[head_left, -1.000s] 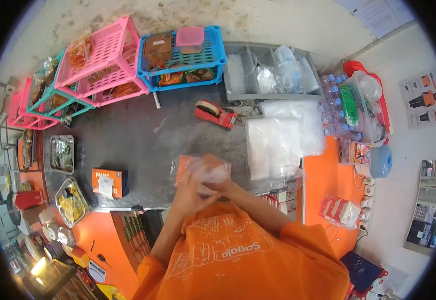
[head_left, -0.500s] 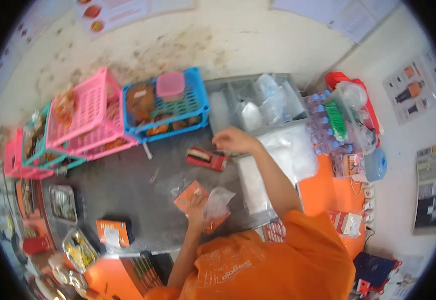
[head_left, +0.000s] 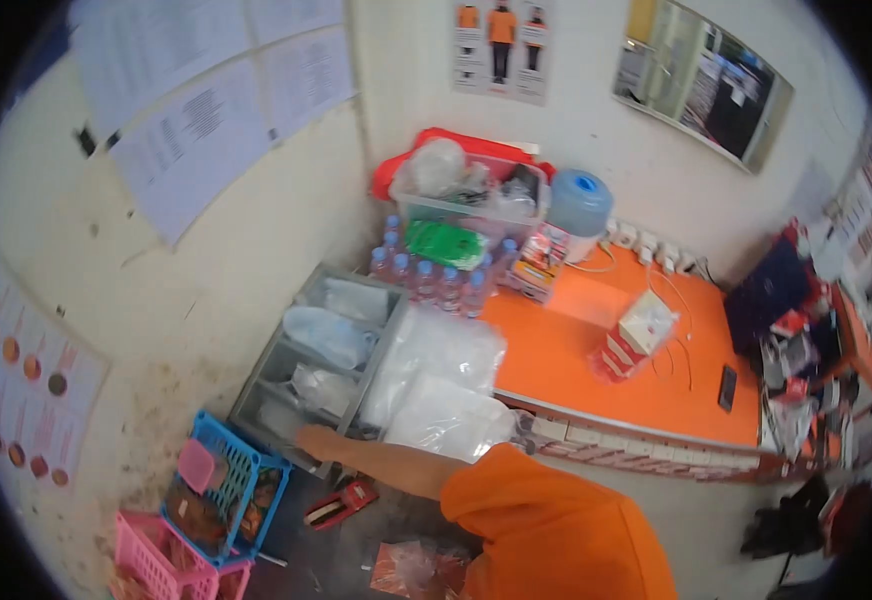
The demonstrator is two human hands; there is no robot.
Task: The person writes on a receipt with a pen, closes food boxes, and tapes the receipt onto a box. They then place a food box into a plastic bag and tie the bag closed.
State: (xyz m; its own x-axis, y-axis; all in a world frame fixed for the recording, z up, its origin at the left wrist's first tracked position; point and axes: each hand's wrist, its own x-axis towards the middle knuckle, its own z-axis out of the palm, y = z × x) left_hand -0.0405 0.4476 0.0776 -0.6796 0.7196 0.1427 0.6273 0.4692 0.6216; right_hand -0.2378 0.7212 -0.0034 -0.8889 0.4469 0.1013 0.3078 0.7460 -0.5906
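Observation:
My right hand [head_left: 318, 440] reaches over the near edge of a grey divided bin [head_left: 368, 385], at the compartment holding clear plastic bags [head_left: 284, 418]. Its fingers are too blurred and hidden to show a grip. Just below the forearm, a red stapler [head_left: 344, 503] lies on the dark counter. Nearer to my body is an orange packet [head_left: 388, 572] with clear plastic over it, partly cut off by the orange sleeve. My left hand is out of sight.
Stacks of clear plastic bags [head_left: 446, 415] lie right of the bin. Blue [head_left: 241, 455] and pink [head_left: 141, 540] baskets stand lower left. Water bottles [head_left: 448, 290], a blue water jug [head_left: 581, 200] and a red-and-white box [head_left: 636, 335] are on the orange counter [head_left: 556, 340].
My view has swung to the right, bringing the orange counter into the middle. My right hand has moved from beside the stapler to the grey bin. My left hand has left the view.

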